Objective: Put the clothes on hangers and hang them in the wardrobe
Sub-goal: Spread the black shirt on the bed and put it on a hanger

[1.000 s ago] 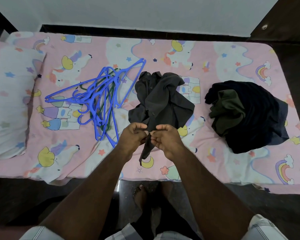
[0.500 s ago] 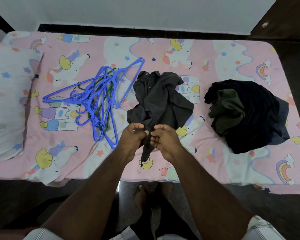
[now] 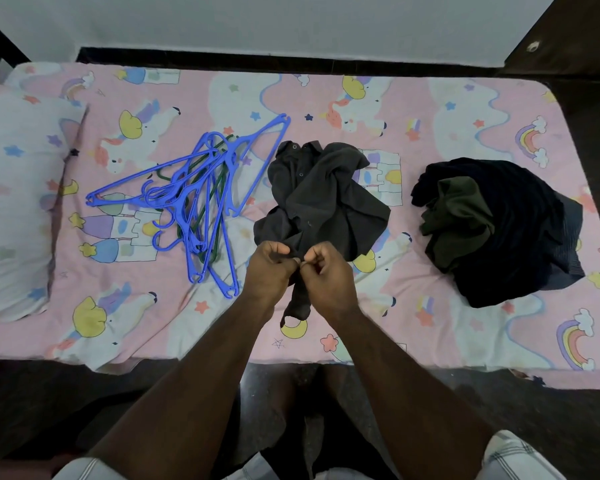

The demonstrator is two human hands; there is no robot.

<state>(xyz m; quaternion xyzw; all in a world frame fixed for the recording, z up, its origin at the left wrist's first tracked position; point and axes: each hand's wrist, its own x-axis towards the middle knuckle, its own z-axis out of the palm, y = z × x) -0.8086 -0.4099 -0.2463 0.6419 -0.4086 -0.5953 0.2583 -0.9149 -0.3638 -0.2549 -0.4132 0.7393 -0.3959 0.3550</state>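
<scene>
Dark grey fabric is pinched between the curled fingertips of both hands, at the near edge of a crumpled button-up shirt. The left hand and the right hand are held knuckle to knuckle, almost touching, each closed on the shirt's front edge; whether a button is being worked cannot be told. Below the hands a narrow strip of the same cloth is seen hanging down onto the bed sheet, ending beside a printed yellow moon. The rest of the shirt is heaped just beyond the hands, with its collar and a row of small buttons turned up toward the far side. Just left of the shirt a tangled pile of blue plastic hangers is laid flat, with a few dark green hangers caught among them. Well to the right, apart from the shirt, a mound of dark navy clothes is piled, with an olive green garment folded into its left side. A pillow in matching print is placed at the left end of the pink unicorn-patterned sheet, and a white wall is seen behind the bed.
</scene>
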